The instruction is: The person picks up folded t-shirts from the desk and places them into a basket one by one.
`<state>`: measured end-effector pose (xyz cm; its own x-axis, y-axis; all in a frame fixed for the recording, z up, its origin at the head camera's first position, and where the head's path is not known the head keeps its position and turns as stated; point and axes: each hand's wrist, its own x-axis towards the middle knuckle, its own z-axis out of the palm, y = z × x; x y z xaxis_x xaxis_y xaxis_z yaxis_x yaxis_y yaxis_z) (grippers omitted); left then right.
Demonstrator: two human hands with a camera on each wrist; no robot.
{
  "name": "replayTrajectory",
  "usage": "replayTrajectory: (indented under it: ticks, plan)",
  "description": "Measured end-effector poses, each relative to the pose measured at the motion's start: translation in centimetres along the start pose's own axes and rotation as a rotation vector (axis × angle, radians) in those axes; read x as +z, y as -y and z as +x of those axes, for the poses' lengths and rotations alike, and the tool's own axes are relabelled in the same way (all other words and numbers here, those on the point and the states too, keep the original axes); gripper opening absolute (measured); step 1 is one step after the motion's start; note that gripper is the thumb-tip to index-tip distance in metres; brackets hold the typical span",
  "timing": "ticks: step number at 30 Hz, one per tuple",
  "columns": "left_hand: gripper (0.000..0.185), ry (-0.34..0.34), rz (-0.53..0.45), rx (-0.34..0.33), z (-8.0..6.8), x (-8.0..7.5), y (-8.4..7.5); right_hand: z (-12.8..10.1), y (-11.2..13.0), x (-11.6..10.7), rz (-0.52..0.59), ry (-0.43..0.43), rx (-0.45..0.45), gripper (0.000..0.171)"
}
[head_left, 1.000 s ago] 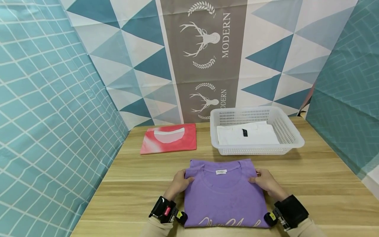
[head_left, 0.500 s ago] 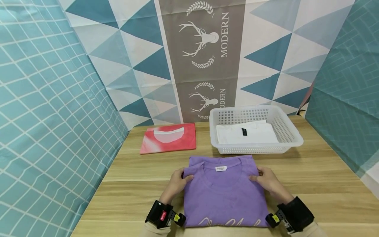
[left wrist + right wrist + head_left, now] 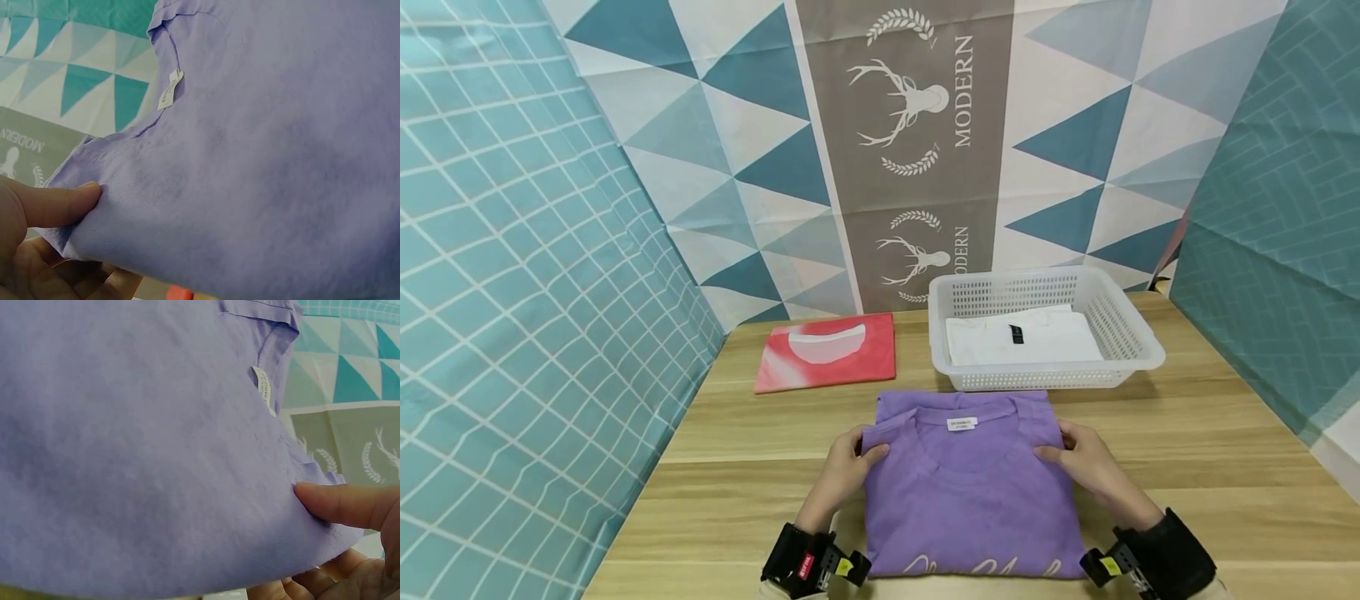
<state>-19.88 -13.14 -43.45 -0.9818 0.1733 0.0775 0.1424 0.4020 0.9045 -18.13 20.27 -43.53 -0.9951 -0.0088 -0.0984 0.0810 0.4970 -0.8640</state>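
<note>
Left hand [image 3: 844, 461], right hand [image 3: 1084, 463]: pinching.

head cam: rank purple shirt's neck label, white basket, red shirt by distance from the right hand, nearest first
From the right hand, which pinches the purple shirt:
1. Neck label: just to its left, on the collar.
2. White basket: behind the hand, toward the backdrop, with a folded white garment in it.
3. Red shirt: far left rear of the table.
</note>
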Motion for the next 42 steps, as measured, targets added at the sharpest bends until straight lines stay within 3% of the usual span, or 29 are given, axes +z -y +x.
replayTrajectory:
  ticks: [8, 21, 32, 42]
  plan:
    - [0.018, -0.022, -0.033, 0.040, -0.4, 0.0, -1.0, -0.6, 0.4, -0.8, -0.003, 0.010, 0.010, 0.048]
    - [0.020, -0.032, -0.090, 0.035, -1.0, 0.0, -2.5, -2.0, 1.3, -2.7, 0.042, 0.010, 0.007, 0.050]
    - [0.017, -0.082, -0.145, 0.064, -0.9, 0.3, -3.6, -2.4, 2.1, -3.4, -0.004, -0.045, -0.023, 0.052]
    - [0.019, -0.100, -0.113, 0.121, -0.1, 0.2, -4.3, -2.3, 2.8, -4.1, 0.006, -0.108, -0.044, 0.051]
